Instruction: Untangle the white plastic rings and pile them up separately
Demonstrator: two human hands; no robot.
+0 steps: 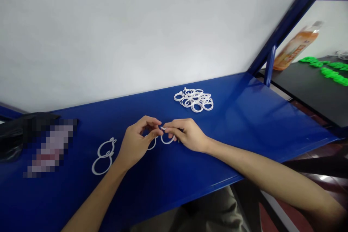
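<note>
Above the blue tabletop, my two hands meet at the fingertips. My right hand [187, 134] pinches a thin white ring [168, 143] between thumb and fingers, near the small tab at its top. Another white ring [151, 148] hangs by the fingers of my left hand [138, 137], whose thumb and index finger close in toward the right fingertips. The left fingers partly cover this ring. To the left of my left wrist, two white rings joined together [102, 165] lie on the table, with a small knob at the upper one's edge.
A pile of white rings [197, 106] lies toward the back of the blue table [244, 116], against a pale wall. Black plastic [11, 139] and a blurred-out packet [53, 148] are at left. Rightward, an orange bottle [297, 49] and green pieces [335, 76] occupy a black surface.
</note>
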